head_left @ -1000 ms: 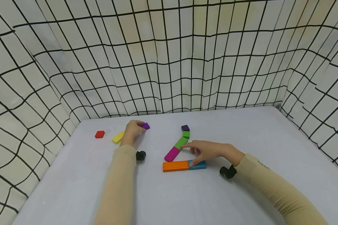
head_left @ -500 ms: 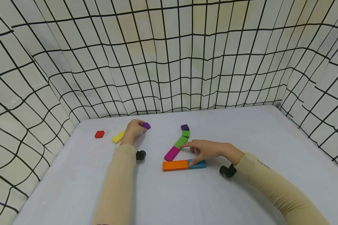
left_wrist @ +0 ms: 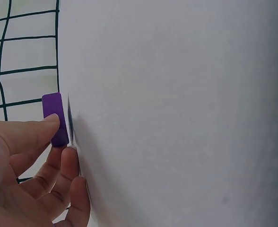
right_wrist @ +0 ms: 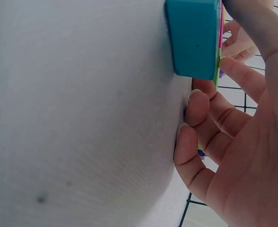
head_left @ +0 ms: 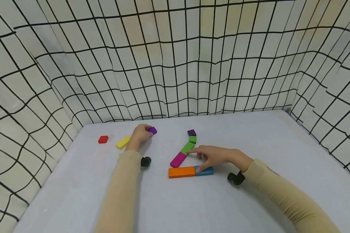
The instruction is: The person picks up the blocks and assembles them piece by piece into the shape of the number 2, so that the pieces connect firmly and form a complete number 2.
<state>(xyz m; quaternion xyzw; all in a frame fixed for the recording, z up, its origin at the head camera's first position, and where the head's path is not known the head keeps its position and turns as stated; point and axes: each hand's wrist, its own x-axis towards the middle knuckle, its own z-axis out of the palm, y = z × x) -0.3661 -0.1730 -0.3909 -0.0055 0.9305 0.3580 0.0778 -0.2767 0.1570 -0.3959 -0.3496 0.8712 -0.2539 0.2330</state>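
My left hand (head_left: 140, 133) pinches a small purple block (head_left: 153, 130) near the table's back edge. The left wrist view shows the thumb on one face of that purple block (left_wrist: 54, 106), fingers behind and below. At mid-table my right hand (head_left: 214, 155) rests its thumb on a blue block (head_left: 207, 171) and its index fingertip at a light green block (head_left: 187, 148). An orange block (head_left: 182, 172) lies end to end with the blue one. A magenta block (head_left: 178, 160) meets the light green one, then come a small green block (head_left: 192, 139) and a dark purple block (head_left: 192, 132).
Left of my left hand lie a yellow block (head_left: 123, 142) and a red block (head_left: 103, 139). A black grid net (head_left: 175, 81) over white cloth borders the white table (head_left: 75, 194) at the back and sides.
My left hand has shifted slightly to the right with the purple block between its fingers. The right hand and the other blocks stay where they were.
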